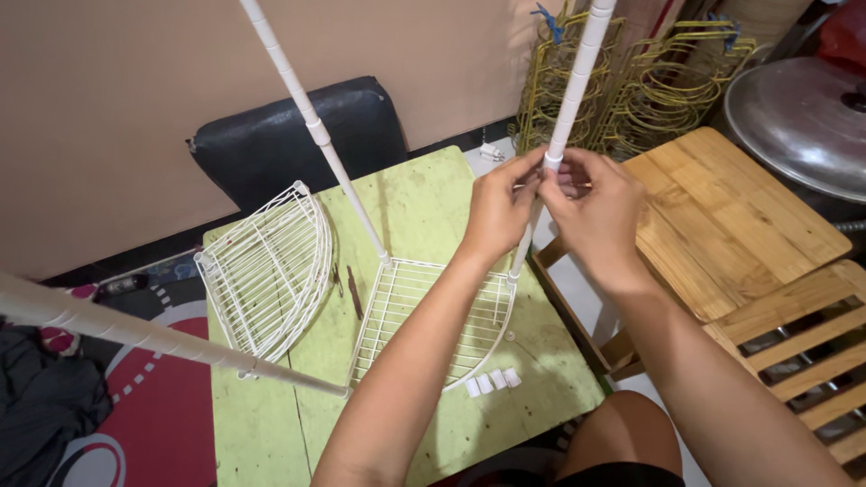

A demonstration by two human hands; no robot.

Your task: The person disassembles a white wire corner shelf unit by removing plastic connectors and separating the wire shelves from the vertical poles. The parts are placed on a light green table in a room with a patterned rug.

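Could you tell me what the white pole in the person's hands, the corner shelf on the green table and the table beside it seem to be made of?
The pole looks like metal tubing with a glossy white coat, ringed by grooves. The corner shelf seems to be thin welded wire, coated white too. The side table looks like pale wood: grain and plank seams show. Both hands, left hand and right hand, close around the pole.

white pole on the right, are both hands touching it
Touching. The head view shows the left hand and right hand both closed around the white pole, fingers wrapped at its ringed joint.

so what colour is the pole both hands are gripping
White, with ringed grooves; the pole shows best in the head view.
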